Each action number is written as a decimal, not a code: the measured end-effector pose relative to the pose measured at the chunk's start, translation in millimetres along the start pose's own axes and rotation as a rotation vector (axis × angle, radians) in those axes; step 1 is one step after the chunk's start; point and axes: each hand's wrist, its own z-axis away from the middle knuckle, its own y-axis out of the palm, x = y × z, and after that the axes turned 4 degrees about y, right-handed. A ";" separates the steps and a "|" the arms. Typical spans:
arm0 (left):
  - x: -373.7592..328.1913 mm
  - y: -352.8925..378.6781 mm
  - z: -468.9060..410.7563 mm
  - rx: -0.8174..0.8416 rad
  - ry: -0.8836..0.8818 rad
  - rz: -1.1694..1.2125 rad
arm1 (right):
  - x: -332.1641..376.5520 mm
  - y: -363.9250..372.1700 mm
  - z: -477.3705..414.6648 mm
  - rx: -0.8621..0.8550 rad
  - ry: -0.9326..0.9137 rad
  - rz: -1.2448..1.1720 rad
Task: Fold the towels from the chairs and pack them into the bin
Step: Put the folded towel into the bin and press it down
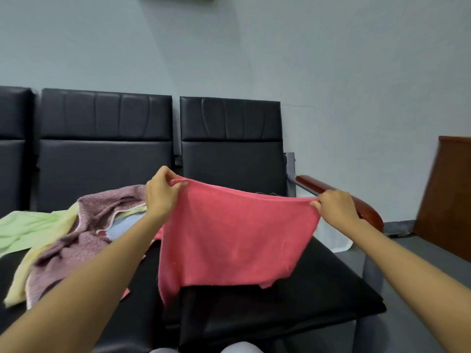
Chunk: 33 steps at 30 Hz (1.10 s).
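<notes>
A pink towel (234, 238) hangs spread out in the air above the right black chair seat (318, 284). My left hand (160, 192) pinches its upper left corner and my right hand (336, 205) pinches its upper right corner. The lower edge dangles just over the seat. On the middle chair lies a heap of other towels: a mauve patterned one (84, 240), a pale yellow one (38, 258), a light green one (23, 230) and a light blue one (127, 225) partly buried. A translucent white bin (336, 238) shows behind the towel's right edge, mostly hidden.
A row of black padded chairs (107, 149) stands against a grey wall. A red-brown wooden armrest (356, 200) ends the row on the right. A brown wooden panel (448, 200) stands at the far right on the grey floor (407, 301).
</notes>
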 end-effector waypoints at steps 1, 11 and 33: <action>-6.6 -2.5 -2.6 -0.024 -0.001 -0.006 | 3.7 -8.2 -5.8 -0.004 0.073 -0.126; -43.4 -39.8 -41.4 -0.123 0.146 0.003 | 17.0 -86.2 -45.3 -0.300 0.314 -0.538; -34.0 9.7 -89.7 -0.031 0.116 -0.096 | 11.3 -55.8 -106.3 -0.277 0.369 -0.977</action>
